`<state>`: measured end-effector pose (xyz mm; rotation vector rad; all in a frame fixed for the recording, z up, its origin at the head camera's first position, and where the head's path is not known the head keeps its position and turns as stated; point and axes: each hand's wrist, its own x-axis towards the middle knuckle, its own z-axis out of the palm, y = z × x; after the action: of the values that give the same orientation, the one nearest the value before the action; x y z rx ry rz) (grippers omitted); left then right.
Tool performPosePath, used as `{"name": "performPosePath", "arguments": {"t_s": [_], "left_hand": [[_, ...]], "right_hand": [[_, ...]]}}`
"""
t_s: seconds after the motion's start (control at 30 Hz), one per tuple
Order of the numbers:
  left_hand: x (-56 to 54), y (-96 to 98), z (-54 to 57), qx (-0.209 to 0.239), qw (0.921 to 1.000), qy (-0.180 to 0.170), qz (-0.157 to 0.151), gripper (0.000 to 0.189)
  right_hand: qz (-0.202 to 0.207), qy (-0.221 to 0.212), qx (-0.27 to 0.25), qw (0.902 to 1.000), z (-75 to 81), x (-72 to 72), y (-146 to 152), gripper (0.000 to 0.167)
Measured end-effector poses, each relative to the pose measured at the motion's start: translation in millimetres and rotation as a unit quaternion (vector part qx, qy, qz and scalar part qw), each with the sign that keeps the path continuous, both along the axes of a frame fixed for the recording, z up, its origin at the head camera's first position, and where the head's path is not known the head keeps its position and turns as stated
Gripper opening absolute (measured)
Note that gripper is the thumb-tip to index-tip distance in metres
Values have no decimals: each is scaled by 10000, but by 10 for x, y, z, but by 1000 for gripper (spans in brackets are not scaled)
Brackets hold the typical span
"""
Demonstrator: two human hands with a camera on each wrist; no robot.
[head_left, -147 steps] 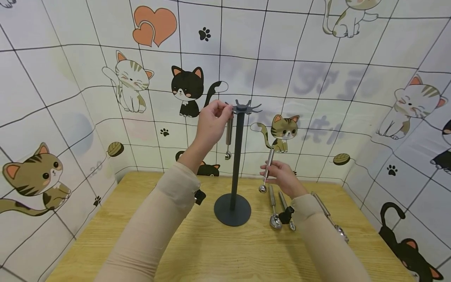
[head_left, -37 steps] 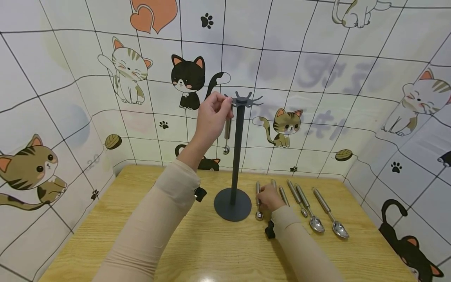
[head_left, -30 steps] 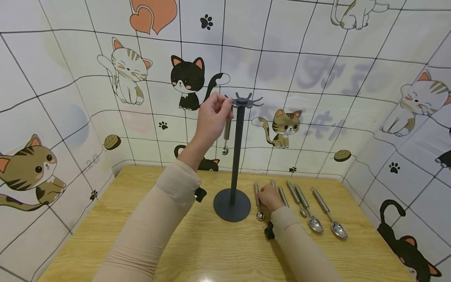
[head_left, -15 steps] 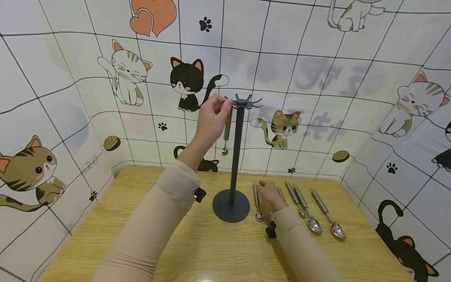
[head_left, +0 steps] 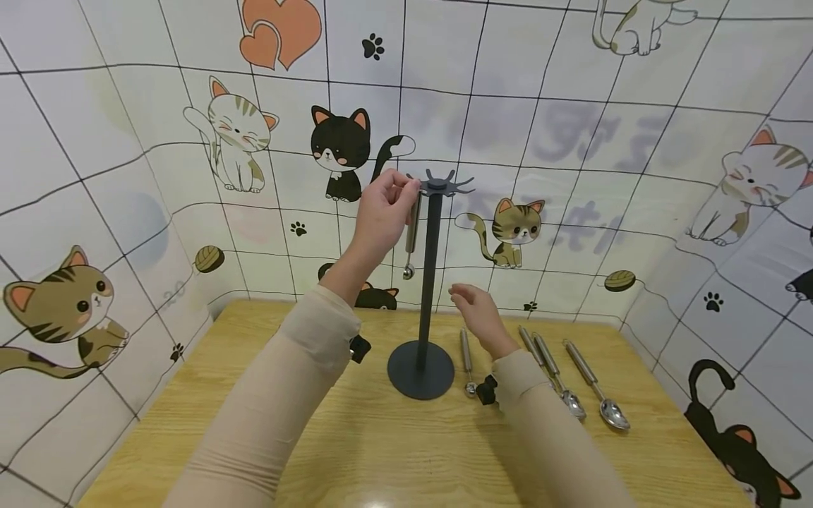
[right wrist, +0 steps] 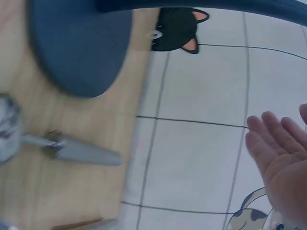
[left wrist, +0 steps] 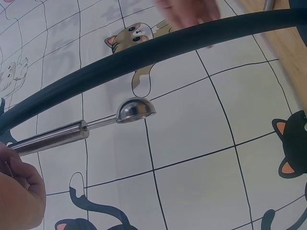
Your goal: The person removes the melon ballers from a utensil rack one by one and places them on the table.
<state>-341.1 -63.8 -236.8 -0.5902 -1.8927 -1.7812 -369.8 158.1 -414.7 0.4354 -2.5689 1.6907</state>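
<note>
At the top of a dark hook stand (head_left: 428,282), my left hand (head_left: 384,212) pinches the handle end of a steel melon baller (head_left: 413,229) against one of the left hooks. The melon baller hangs with its bowl down, and the left wrist view shows that round bowl (left wrist: 135,110) beside the pole. My fingers cover the handle's tip. My right hand (head_left: 479,317) is raised above the table just right of the pole, its fingers extended and holding nothing. Under it, another melon baller (head_left: 466,353) lies beside the stand's round base (head_left: 406,374).
Further right on the wooden table (head_left: 368,451) lie several steel utensils, including a large scoop (head_left: 612,413) and a second scoop (head_left: 574,404) partly behind my right sleeve. Cat-patterned cloth walls (head_left: 267,226) enclose the table at the back and sides.
My right hand carried a melon baller earlier; it then lay on the table. The hand stayed low over the utensils, then rose toward the pole. My left hand kept its hold.
</note>
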Motion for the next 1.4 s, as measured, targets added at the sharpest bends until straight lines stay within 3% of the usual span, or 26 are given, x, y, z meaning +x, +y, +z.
{"name": "performPosePath", "arguments": {"t_s": [0.1,0.23,0.47,0.7,0.9,1.13,1.4], "left_hand": [[13,-1,13,-26,10000,-53,1,16],[14,-7,15,-51,10000,-80,-5,16],[3,-10,14,-14,9999,-53,-84,16],[-13,2,4,74,9998,-36,-199,16],[-14,17,4,-18,9998,-86,-156,16],[-4,23,6,-28,9999,-113,-52,16],[-12,55,-7,17,9996,-255,-149,17]], "right_hand": [[99,132,-461,9988,173,-47,-65,41],[532,121,-1039,9931,410,-92,-159,43],[975,59,-2207,9704,773,-112,-250,44],[1046,250,-2227,9689,999,-137,-282,44],[1219,389,-2269,9655,1060,-133,-370,42],[1427,330,-2040,9679,1139,-144,-503,41],[2106,-409,-2518,9437,1226,-238,-487,41]]}}
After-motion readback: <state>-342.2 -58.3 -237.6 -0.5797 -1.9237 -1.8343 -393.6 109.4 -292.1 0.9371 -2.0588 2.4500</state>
